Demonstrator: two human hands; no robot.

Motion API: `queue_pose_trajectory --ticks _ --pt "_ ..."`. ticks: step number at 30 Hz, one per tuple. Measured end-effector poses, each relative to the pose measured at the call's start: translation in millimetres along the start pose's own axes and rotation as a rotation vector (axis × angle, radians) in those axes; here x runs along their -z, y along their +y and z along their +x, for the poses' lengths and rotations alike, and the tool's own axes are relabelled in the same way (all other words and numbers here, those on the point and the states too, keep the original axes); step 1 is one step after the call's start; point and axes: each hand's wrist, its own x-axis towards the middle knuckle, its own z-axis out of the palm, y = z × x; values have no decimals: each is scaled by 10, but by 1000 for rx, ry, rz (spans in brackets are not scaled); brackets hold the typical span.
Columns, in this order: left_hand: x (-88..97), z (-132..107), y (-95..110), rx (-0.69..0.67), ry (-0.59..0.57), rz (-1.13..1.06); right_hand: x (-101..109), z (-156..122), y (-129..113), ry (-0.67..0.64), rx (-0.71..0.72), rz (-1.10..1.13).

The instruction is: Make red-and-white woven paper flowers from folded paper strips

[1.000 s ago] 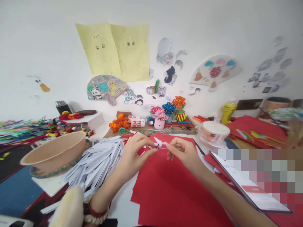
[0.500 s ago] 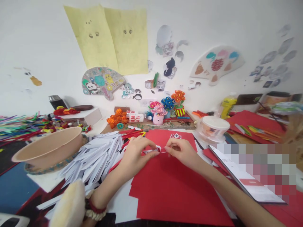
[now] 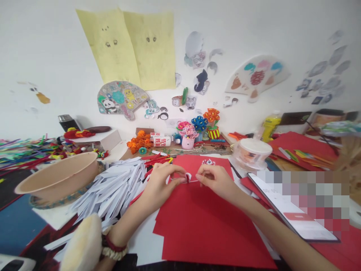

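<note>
Both hands meet over a stack of red paper sheets point(image 3: 203, 222) in the middle of the table. My left hand point(image 3: 159, 184) pinches one end of a small red and white folded paper strip point(image 3: 187, 177). My right hand point(image 3: 216, 180) pinches the other end, fingers pressed together. The strip is held just above the red sheets. A small red and white paper piece point(image 3: 208, 162) lies on the red paper just beyond my right hand. A pile of white paper strips point(image 3: 115, 188) lies to the left of my left hand.
A tan bowl point(image 3: 56, 177) stands at the left, with coloured pipe cleaners point(image 3: 22, 152) behind it. A lidded plastic tub point(image 3: 251, 153) and a phone point(image 3: 293, 212) are at the right. Paper flower pots point(image 3: 201, 130), glue bottle point(image 3: 162, 141) and yellow bottle point(image 3: 270, 126) line the wall.
The view tilted down a little. My hands moved closer together and the strip between them now looks shorter and more folded.
</note>
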Motion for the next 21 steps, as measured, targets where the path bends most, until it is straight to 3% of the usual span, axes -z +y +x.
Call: queue_pose_trajectory --ticks 10,14,18,21 --pt "6 -10 90 -3 -23 98 -11 -6 -19 33 34 -116" --pt "-66 -46 92 7 26 171 -53 -32 -26 176 212 -273" --pt "-131 -72 103 11 39 186 -77 -66 -45 159 431 -339" --pt "-140 -78 121 10 49 179 -74 -73 -57 174 501 -377"
